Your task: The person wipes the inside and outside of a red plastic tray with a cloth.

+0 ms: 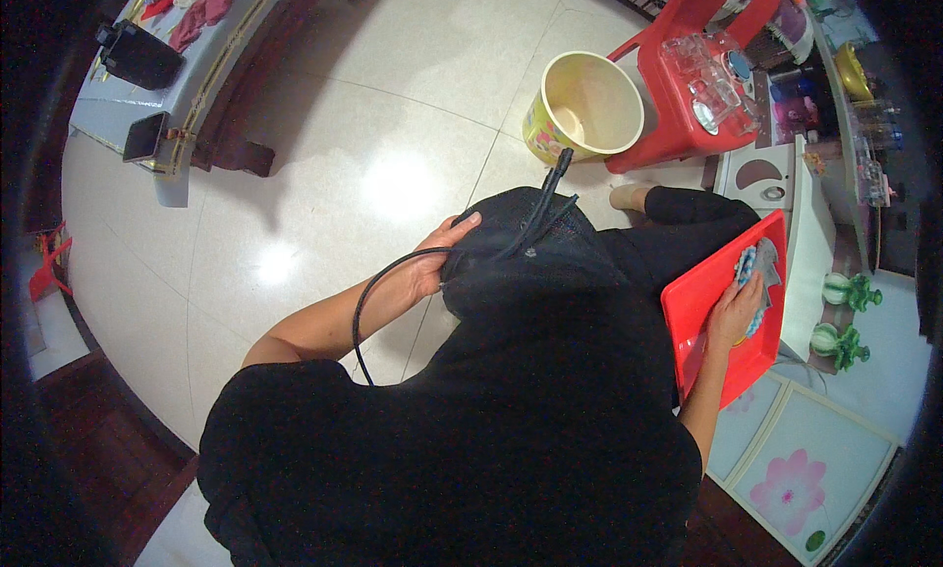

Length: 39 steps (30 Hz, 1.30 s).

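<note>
With its thumb on top, my left hand (436, 256) grips the edge of a black mesh item (508, 224) lying over my lap. A black cable (368, 281) loops from it past my left forearm, and its thick end points towards a floral bucket. On the right, my right hand (735, 309) rests inside a red plastic tray (700, 291), its fingers on a blue and white textured cloth (745, 266). Beside that lies a grey cloth (768, 261), partly under the fingers. The tray is tilted against my right side.
The yellow bucket (549, 125) stands on the tiled floor ahead. Behind it, a red plastic stool (652, 88) bears several clear glass containers (711, 85). A cloth-covered table (118, 110) with a phone (146, 136) is at far left. White cabinets and shelves line the right.
</note>
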{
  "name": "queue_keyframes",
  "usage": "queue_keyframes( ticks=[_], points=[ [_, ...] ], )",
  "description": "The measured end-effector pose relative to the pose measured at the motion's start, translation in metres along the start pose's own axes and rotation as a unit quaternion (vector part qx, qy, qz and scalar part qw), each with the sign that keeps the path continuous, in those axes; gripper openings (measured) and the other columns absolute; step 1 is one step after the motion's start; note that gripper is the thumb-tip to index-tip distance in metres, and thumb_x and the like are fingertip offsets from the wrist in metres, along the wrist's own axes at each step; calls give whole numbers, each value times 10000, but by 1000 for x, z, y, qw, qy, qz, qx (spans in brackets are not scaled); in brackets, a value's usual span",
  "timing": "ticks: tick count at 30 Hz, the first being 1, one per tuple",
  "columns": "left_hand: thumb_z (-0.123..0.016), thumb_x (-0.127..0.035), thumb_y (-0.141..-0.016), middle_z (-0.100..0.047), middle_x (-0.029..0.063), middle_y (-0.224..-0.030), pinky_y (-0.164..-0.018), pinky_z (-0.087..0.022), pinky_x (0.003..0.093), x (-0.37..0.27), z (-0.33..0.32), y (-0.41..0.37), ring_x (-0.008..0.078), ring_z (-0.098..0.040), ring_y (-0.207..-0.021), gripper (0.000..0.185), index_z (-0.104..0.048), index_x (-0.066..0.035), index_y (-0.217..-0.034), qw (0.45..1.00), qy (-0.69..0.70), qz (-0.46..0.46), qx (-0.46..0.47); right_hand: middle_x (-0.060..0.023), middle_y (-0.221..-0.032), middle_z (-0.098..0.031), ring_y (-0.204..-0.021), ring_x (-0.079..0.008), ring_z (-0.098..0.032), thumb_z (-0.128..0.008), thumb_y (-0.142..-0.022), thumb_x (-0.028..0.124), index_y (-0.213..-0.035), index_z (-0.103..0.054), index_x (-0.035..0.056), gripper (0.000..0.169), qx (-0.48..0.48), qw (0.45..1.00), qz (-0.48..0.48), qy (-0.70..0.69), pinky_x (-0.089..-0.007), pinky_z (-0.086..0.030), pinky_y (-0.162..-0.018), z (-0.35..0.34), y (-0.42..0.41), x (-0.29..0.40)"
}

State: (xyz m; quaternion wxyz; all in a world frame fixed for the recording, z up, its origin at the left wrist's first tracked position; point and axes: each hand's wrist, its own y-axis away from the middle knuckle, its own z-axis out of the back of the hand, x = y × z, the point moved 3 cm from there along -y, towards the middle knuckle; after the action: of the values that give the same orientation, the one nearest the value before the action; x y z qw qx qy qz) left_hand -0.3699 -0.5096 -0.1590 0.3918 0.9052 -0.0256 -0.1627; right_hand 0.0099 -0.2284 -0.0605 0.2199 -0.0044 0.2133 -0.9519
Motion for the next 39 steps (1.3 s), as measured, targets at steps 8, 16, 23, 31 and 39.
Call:
queue_keyframes(
  ticks=[8,16,23,31,39],
  points=[
    [-559,-339,-891,-583,154,-1115,-815,-534,381,9,15,-39,256,-601,-969,453,-482,-11,-1194,981,-29,87,173,-250,-1345,-373,-1220,-400,-377,-464,-889,144,-1307,-377,-31,461,-11,1000,6,0,-427,-298,-1032,-2,0,0],
    [-539,-361,-896,-590,152,-1105,-813,-528,379,21,25,-51,252,-604,-958,460,-487,-18,-1197,968,-117,146,169,-260,-1321,-389,-1205,-410,-388,-486,-874,138,-1301,-385,-13,464,-13,1000,-21,2,-442,-305,-1027,-4,6,-3],
    [-522,-380,-900,-596,150,-1097,-811,-523,377,20,29,-57,250,-607,-949,467,-491,-23,-1200,952,-216,179,121,-229,-1308,-403,-1189,-385,-404,-535,-820,114,-1287,-407,30,492,-40,998,-21,-41,-462,-323,-1007,10,8,20],
    [-502,-402,-906,-603,147,-1087,-808,-517,375,18,12,-53,247,-610,-938,477,-496,-30,-1204,937,-296,170,72,-212,-1297,-417,-1193,-375,-403,-583,-772,104,-1268,-454,58,514,-28,995,-8,-95,-461,-320,-1010,40,23,39],
    [-482,-424,-911,-610,145,-1078,-806,-511,373,4,-3,-31,243,-613,-927,489,-502,-36,-1207,933,-343,110,2,-187,-1294,-432,-1197,-356,-407,-590,-779,138,-1240,-488,59,479,-37,992,-20,-115,-449,-323,-1013,40,26,33]
  ],
)
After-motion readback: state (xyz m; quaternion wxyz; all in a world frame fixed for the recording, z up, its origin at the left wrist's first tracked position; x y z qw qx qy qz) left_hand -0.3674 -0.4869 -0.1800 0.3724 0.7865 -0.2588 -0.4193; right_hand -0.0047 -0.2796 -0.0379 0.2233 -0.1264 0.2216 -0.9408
